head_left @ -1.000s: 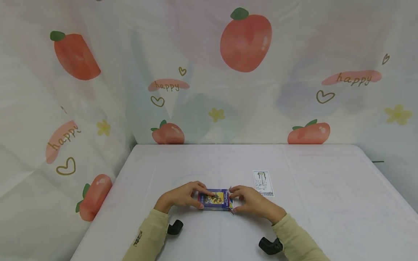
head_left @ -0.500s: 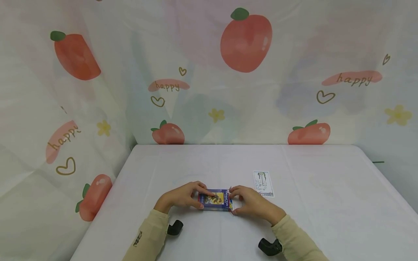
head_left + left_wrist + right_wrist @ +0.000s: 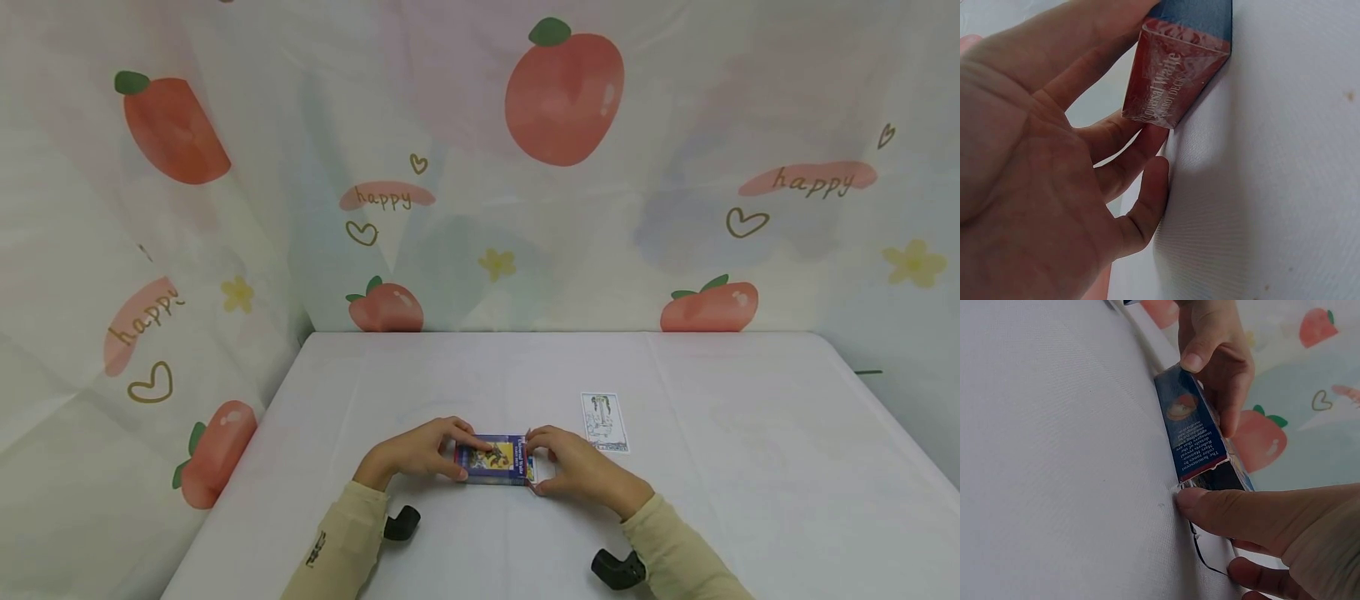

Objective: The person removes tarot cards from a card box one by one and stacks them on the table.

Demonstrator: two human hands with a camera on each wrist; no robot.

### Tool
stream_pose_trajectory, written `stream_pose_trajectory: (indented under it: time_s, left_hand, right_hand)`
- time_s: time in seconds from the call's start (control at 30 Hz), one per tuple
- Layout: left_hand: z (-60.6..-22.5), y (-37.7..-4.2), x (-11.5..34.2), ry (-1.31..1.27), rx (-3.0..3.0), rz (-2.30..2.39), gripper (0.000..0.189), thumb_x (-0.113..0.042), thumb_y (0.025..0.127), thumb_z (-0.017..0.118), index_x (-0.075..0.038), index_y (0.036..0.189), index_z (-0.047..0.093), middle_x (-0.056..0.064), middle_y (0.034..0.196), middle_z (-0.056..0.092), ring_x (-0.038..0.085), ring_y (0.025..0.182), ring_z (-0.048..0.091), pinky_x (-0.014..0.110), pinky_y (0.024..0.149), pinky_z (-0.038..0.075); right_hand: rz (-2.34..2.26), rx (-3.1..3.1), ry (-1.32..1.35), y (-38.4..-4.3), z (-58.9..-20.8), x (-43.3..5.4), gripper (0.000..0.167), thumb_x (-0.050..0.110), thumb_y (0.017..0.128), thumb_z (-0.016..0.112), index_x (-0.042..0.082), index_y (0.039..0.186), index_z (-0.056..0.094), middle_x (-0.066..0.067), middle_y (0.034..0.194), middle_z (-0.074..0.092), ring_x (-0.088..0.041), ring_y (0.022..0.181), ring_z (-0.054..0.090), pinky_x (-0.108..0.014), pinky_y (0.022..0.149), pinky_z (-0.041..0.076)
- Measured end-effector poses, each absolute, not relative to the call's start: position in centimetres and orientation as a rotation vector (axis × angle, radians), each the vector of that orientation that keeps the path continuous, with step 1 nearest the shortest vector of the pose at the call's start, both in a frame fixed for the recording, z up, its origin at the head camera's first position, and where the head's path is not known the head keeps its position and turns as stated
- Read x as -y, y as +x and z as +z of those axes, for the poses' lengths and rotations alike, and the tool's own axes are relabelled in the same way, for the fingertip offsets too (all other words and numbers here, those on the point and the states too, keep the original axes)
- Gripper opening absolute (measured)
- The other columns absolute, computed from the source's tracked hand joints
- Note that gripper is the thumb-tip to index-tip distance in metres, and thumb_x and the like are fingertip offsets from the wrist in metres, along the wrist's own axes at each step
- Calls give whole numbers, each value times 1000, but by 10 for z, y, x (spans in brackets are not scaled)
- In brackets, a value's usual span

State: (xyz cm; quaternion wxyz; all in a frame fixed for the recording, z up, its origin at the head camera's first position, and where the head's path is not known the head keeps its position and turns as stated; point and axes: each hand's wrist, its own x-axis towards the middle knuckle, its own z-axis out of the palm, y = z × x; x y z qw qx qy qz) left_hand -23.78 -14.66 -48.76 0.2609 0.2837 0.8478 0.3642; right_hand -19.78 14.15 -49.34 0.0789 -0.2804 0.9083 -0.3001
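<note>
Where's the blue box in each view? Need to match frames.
Head: blue box lower middle.
Left wrist: blue box at top, just right of centre.
Right wrist: blue box near centre, slightly right.
Shared landmark: left hand, gripping the box.

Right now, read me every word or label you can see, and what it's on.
"happy": three times on the backdrop.
"Universal Waite": end of the box and, less clearly, its top.
"TAROT DECK": same end, slightly blurred.
"The luminescent color tones by": side panel; remainder too small.
Card and left sleeve: marks too small to read.
</note>
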Motion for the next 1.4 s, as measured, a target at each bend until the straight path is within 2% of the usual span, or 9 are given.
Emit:
stream_pose_trajectory:
  time_s: [0.4,0.73,1.0,1.27,1.4]
  left_hand:
    - [-484,-237,146,769,-2299,980,48,-18,86,81,-30,131,70,7,140,53,22,126,45,43,101,38]
    - [-484,-237,146,748,-2299,982,48,-18,86,81,-29,131,70,8,142,51,23,126,45,42,99,39]
    - [-487,-238,147,749,-2298,988,48,-19,86,81,-29,131,70,8,142,51,23,128,44,43,101,39]
    - [-489,-238,147,756,-2308,970,48,-19,86,80,-30,132,69,9,143,51,24,128,45,42,102,39]
    - [-488,-238,147,757,-2310,968,48,-19,86,80,-30,132,69,8,142,52,23,128,45,42,101,39]
  right_hand:
    - [-899,-2735,-851,-198,-492,-142,41,12,76,87,7,113,70,-15,133,64,-24,103,66,-36,89,55]
    - [-901,-2735,-831,-198,-493,-141,38,13,78,86,7,112,71,-14,133,65,-28,112,66,-38,92,55]
    - [-869,-2778,-852,-199,-495,-139,36,17,77,87,7,108,72,-13,129,67,-27,108,68,-35,87,56]
    - [-838,-2801,-806,-196,-493,-140,34,14,78,86,8,108,72,-12,130,68,-29,112,68,-43,93,55]
    - [-820,-2803,-802,-196,-491,-141,34,13,79,85,8,110,72,-12,130,67,-29,112,67,-44,94,55]
